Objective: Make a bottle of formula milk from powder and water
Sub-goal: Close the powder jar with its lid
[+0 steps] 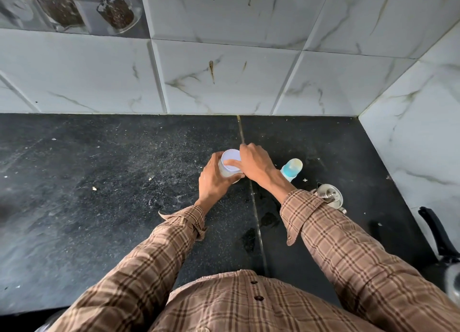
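Two hands on round translucent powder jar [230, 166], left grip [214, 180] wrapped round it, right grip [254, 163] pinching its white lid [231, 157].

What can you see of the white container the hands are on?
The white container is a small round jar of translucent, milky plastic as it looks, with a white lid or top facing the camera. It stands on the dark counter, slightly tilted in the view. The left hand wraps round its side; the right hand lies over the top, thumb across the lid. Its contents and any label cannot be made out. The baby bottle stands apart to its right.
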